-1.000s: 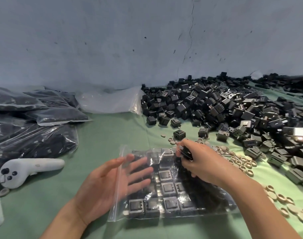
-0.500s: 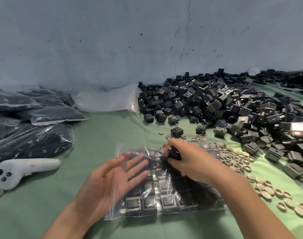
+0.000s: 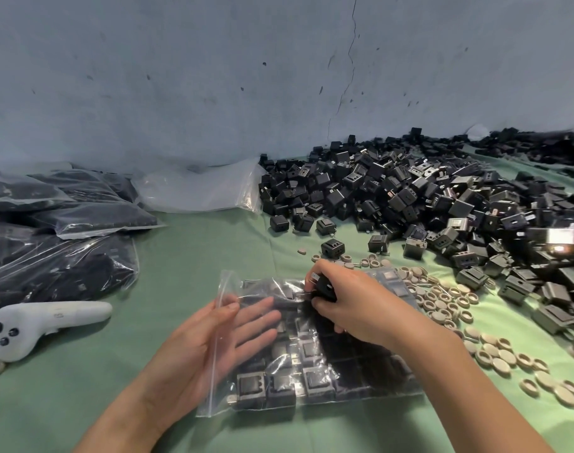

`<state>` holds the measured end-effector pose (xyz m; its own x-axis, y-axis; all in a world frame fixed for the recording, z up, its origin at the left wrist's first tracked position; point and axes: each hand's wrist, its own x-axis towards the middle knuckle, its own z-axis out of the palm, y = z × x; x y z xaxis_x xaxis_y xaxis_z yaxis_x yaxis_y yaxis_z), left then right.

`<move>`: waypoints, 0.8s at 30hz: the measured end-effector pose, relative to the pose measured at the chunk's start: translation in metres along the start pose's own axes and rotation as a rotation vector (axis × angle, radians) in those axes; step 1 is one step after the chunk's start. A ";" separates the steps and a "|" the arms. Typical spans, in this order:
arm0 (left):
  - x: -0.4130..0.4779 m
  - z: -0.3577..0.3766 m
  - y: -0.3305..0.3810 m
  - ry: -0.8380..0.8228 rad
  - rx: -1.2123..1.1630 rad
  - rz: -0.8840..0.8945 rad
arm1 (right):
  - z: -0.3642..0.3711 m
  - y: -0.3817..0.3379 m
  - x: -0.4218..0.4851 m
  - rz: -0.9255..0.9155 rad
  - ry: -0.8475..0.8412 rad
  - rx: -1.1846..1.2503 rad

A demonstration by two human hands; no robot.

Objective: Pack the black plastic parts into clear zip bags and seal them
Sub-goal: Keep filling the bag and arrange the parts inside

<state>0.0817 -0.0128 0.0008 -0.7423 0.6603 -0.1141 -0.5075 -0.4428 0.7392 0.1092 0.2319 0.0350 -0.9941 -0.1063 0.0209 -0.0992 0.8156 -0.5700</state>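
Observation:
A clear zip bag (image 3: 315, 377) lies flat on the green cloth in front of me, with rows of black plastic parts inside it. My left hand (image 3: 210, 344) has its fingers straight and reaches into the bag's open left side, under the top film. My right hand (image 3: 347, 305) rests over the bag's upper part and grips one black part (image 3: 324, 286) between thumb and fingers. A big heap of loose black parts (image 3: 426, 204) covers the cloth at the right and back.
Filled bags of black parts (image 3: 60, 250) are stacked at the left, with empty clear bags (image 3: 200, 191) against the wall. A white hand controller (image 3: 40, 325) lies at the left. Beige round caps (image 3: 494, 351) are scattered to the right of the bag.
My right hand has carried the black part leftwards over the bag's top edge. My left hand has slid further into the bag's opening.

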 end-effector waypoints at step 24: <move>-0.004 0.012 0.004 0.062 0.011 -0.041 | -0.022 0.018 -0.018 0.081 0.191 -0.047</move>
<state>0.0878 -0.0102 0.0121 -0.7467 0.6389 -0.1854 -0.5338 -0.4091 0.7401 0.1244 0.2614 0.0424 -0.9886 0.0670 0.1349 -0.0162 0.8434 -0.5370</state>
